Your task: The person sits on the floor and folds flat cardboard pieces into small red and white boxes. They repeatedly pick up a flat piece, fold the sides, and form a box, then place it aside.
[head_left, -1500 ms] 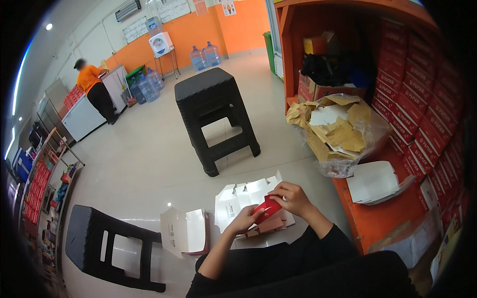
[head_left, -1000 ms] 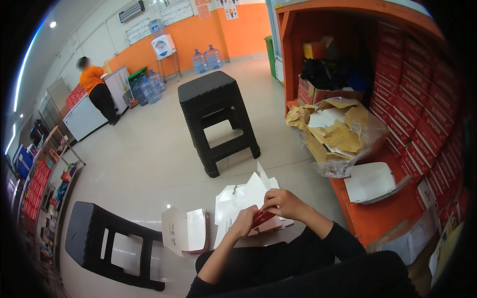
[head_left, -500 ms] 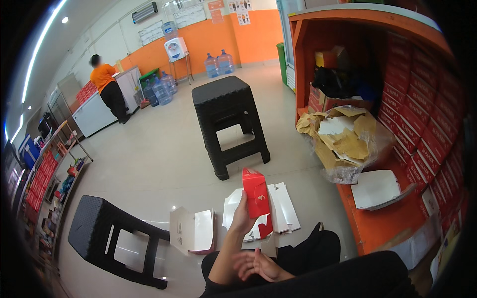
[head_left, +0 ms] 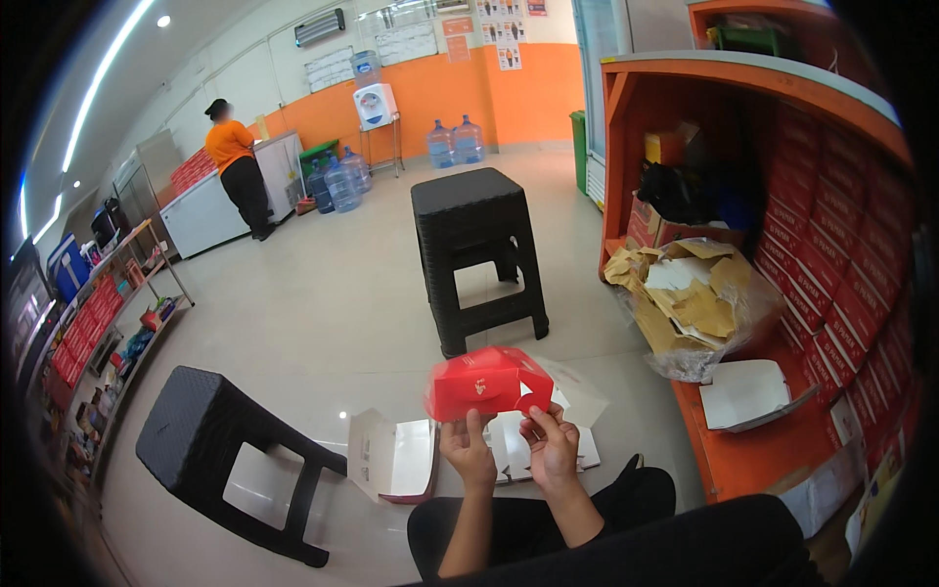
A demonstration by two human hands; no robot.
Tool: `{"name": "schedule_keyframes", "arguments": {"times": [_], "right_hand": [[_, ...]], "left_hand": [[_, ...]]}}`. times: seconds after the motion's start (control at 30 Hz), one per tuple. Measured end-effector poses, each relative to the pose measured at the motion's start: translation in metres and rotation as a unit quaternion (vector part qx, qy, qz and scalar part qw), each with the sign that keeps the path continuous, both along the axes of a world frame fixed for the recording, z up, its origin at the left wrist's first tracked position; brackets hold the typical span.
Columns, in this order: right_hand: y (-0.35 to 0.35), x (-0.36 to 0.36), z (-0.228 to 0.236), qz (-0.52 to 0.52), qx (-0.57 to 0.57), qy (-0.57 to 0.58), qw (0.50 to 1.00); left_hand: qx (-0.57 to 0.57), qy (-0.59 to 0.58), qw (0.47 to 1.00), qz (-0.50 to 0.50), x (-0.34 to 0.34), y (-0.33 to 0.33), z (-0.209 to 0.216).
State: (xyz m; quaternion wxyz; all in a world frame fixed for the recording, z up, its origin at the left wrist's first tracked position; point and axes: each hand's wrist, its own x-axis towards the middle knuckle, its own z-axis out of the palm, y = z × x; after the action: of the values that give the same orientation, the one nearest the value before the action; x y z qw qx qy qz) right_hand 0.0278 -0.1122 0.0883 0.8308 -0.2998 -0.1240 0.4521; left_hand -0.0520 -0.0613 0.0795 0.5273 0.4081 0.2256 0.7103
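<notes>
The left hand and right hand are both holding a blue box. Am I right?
Not quite: the head view shows that the box is red, not blue. The left hand and right hand are both holding it, as you said.

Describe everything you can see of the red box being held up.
The red box looks like glossy folded card, with angled faces, a small pale mark on the near side and bits of white near its right end. It is lying lengthwise across the view, its left end blurred. The left hand grips its lower edge and the right hand its lower right corner. It appears just below the upright black stool. Its far side is hidden.
</notes>
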Motion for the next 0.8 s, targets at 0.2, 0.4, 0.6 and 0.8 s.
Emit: {"name": "schedule_keyframes", "arguments": {"times": [0.2,0.4,0.6,0.8], "right_hand": [[0.0,-0.012,0.004,-0.074,0.005,-0.201,0.977],[-0.002,-0.037,-0.011,-0.188,0.002,-0.302,0.935],[0.003,-0.051,-0.009,-0.161,0.003,-0.287,0.944],[0.01,-0.059,-0.016,-0.101,0.002,-0.291,0.951]], "left_hand": [[-0.033,-0.048,0.997,0.046,-0.004,-0.012,-0.01],[-0.044,-0.144,0.986,0.073,-0.004,-0.026,-0.008],[-0.041,-0.164,0.982,0.078,-0.024,-0.023,-0.004],[-0.047,-0.155,0.984,0.071,-0.045,-0.012,-0.015]]}}
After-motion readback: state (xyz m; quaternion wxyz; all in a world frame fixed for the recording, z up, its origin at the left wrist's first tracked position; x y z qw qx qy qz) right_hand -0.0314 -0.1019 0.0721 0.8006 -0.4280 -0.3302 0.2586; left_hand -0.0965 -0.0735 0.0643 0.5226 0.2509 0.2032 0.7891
